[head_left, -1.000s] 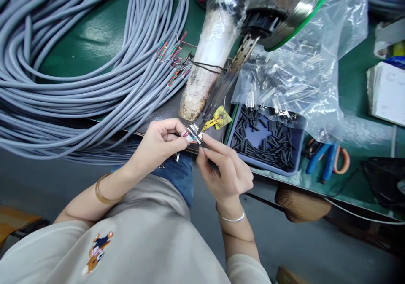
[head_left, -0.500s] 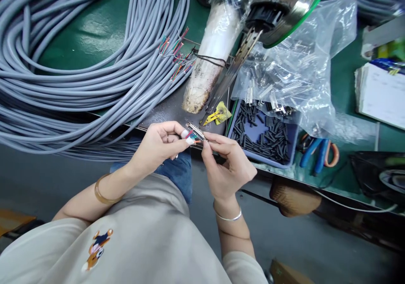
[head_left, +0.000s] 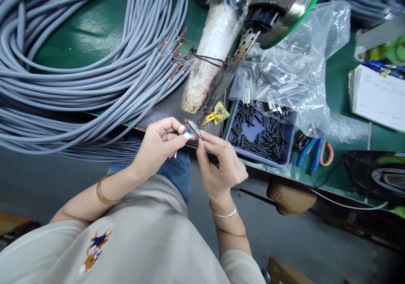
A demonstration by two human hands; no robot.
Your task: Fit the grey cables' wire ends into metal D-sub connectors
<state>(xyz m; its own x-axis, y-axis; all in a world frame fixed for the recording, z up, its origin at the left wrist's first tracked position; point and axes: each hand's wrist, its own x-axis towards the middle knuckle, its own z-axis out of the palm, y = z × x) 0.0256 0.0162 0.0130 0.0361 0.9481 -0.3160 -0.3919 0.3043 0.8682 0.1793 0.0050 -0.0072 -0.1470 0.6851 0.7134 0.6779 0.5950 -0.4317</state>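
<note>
You have the small metal connector (head_left: pixel 193 129) between your two hands, just left of the middle of the frame. Its long axis slants from upper left to lower right, so one end points toward your right hand (head_left: pixel 200 136). There, your thumb and forefinger are drawn together on that lower-right end. Your left hand (head_left: pixel 184 132) comes in from the lower left, its grip pinched closed on the coloured wires (head_left: pixel 186 129) along the connector's near side; from that grip the connector lies up and to the right. Neither hand is clearly nearer, since both sets of fingertips are at it. The soldering iron (head_left: pixel 232 65) slopes down from the upper right, its dark tip just above the connector, beside the yellow strip (head_left: pixel 211 117) on the bench (head_left: pixel 160 114). At this size, you can't tell which wires meet which pins.
</note>
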